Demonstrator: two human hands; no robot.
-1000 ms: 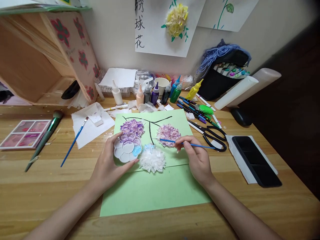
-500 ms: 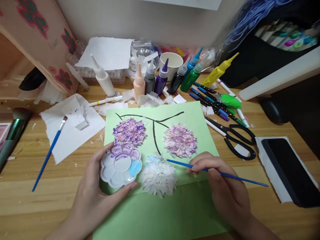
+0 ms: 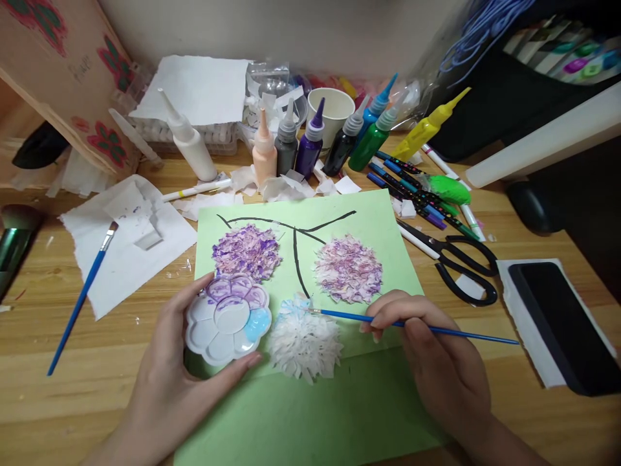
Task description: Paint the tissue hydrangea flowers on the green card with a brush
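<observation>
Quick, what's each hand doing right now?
Left hand: closed on the flower-shaped paint palette, gripping its rim.
Right hand: closed, holding a thin blue-handled paintbrush.

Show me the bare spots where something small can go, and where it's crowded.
Two good patches: bare wood between the loose brush and the left hand, and the near part of the green paper, between that hand and the right hand. Crowded: beyond the paper, with paint bottles, paper scraps and pens; right of it, with scissors and phone.

The palette was smooth plastic, the white flower rough paper, the green sheet matt paper, the table smooth wood.
</observation>
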